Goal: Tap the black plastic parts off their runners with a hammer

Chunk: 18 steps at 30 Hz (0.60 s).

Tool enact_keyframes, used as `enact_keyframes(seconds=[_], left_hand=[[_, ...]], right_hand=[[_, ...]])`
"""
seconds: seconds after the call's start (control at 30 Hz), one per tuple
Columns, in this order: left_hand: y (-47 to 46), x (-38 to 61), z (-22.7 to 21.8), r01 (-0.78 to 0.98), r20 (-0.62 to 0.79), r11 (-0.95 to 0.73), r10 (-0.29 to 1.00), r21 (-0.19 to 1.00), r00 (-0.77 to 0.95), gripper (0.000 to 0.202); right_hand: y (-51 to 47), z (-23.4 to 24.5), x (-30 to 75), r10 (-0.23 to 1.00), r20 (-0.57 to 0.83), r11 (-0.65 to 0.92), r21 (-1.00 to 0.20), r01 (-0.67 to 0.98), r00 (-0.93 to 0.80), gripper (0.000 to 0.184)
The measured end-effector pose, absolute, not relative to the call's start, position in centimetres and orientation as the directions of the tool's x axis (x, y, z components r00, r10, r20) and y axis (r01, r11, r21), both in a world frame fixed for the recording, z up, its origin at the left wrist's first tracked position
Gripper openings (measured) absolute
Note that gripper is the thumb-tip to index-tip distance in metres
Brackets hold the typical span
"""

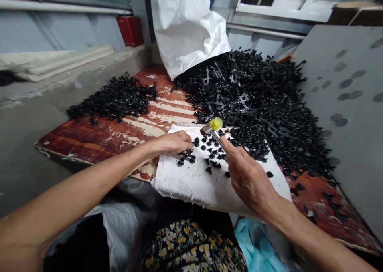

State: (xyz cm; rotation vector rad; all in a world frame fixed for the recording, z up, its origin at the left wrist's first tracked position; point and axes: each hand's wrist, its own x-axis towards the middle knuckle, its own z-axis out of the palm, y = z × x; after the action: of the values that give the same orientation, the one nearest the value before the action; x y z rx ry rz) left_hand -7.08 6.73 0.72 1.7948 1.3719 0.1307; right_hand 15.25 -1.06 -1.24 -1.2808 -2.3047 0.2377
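Note:
My right hand (249, 174) is wrapped round the handle of a small mallet (216, 124) with a yellow face and a metal-coloured head. The mallet is raised over the white cloth (182, 180). At the cloth's left side, my left hand (178, 141) is closed, its fingertips on a black plastic piece (187, 157) with round knobs. How the fingers grip it is partly hidden. Several loose black mushroom-shaped plastic parts (213, 154) are scattered on the cloth between my hands.
A large heap of black plastic parts (257, 92) covers the back right of the worn red-brown table (98, 140). A smaller black pile (115, 98) lies at the left. Behind hangs a white sack (188, 28). A grey spotted panel (335, 84) borders the right side.

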Motion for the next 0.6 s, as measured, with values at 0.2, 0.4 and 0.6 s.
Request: enact_keyframes(seconds=[0.2,0.4,0.6], left_hand=[[6.7,-8.0,1.1,0.673,-0.330,-0.098,0.814,0.733,0.478,0.025],[4.5,-6.9,3.1,0.493,-0.208,-0.313,0.634,0.812,0.745,0.025],[1.4,-8.1,2.7,0.654,0.043,-0.201,0.968,0.730,0.249,0.038]], right_hand=[[-0.4,0.3,14.6,0.870,0.335,0.493,-0.590,0.640,-0.362,0.050],[0.0,0.7,12.8,0.968,0.069,0.149,-0.932,0.330,-0.241,0.034],[-1.8,-0.2,12.3,0.991,0.003,0.019,-0.993,0.121,-0.130,0.040]])
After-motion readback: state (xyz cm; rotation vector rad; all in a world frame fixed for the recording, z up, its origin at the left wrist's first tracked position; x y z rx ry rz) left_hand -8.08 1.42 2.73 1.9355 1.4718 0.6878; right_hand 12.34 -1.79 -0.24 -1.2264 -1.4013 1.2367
